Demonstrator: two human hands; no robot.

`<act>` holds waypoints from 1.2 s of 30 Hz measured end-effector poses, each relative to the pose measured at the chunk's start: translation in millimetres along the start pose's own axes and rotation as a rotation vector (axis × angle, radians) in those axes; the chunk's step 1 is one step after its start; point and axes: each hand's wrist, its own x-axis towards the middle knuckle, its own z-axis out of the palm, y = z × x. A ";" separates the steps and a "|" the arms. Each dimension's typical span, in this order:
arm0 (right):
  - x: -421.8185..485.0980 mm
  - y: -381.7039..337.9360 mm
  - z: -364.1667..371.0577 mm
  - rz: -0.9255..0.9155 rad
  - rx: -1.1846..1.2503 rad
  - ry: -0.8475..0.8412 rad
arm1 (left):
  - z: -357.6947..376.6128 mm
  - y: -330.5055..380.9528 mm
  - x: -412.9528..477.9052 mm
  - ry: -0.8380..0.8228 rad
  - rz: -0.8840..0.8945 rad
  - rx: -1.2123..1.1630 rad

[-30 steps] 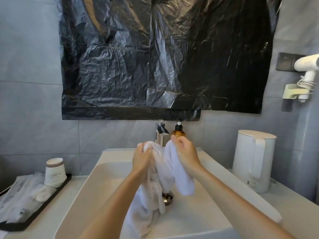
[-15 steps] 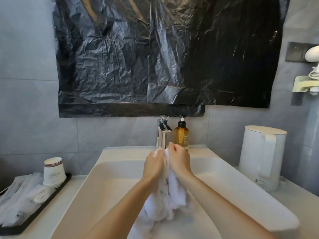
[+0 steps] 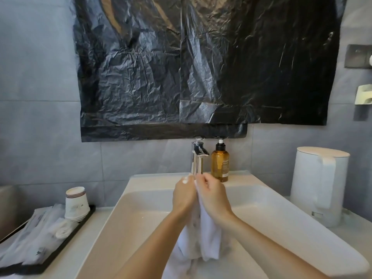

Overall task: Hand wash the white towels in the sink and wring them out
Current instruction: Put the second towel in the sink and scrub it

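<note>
A white towel (image 3: 203, 240) hangs bunched between my two hands over the white sink (image 3: 141, 222). My left hand (image 3: 184, 195) grips its upper left part, with a dab of white foam on the knuckles. My right hand (image 3: 213, 198) grips the upper right part, pressed close against the left hand. The towel's lower end trails down into the basin. The chrome tap (image 3: 198, 156) stands just behind my hands; I see no water running.
An amber pump bottle (image 3: 219, 165) stands right of the tap. A white kettle (image 3: 320, 184) sits on the counter at right. At left a black tray (image 3: 66, 244) holds stacked paper cups (image 3: 76, 202) and wrapped packets. Black plastic sheeting (image 3: 201, 63) covers the wall above.
My hands came together from apart and sank lower toward the basin, squeezing the towel between them. The view has shifted a little to the left and down.
</note>
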 end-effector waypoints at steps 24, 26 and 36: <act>9.0 -0.3 -5.2 0.032 -0.035 0.122 | -0.7 4.8 -13.5 -0.159 -0.018 -0.198; -3.8 -2.2 -0.2 -0.080 -0.014 -0.003 | -4.6 2.9 -7.6 -0.081 0.027 -0.160; -2.2 -4.8 -1.5 -0.081 0.019 -0.023 | -3.1 -1.6 -2.1 -0.039 0.063 -0.143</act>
